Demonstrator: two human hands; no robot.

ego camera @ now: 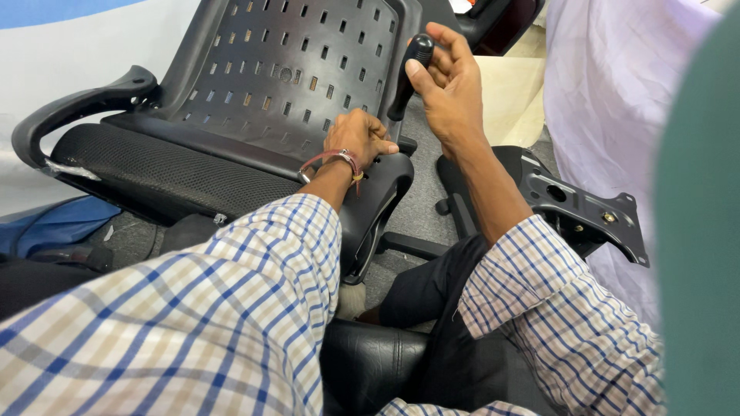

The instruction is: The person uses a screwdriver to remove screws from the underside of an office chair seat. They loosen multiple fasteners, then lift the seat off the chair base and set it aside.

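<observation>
A black office chair lies tipped in front of me, its perforated plastic backrest (293,62) upright and its mesh seat (154,166) toward the left. My right hand (447,85) grips the black handle of a screwdriver (410,73), whose shaft points down at the chair's right armrest (381,192). My left hand (356,139) rests closed on that armrest at the joint with the seat, fingers pinched at the spot under the tool's tip. A thread band and a metal bangle sit on the left wrist.
A black metal chair mechanism plate (582,212) lies at the right, beside a chair base arm (408,245). The left armrest (77,108) curves out at the far left. A blue bag (54,227) lies below it. White cloth (617,85) hangs at the right.
</observation>
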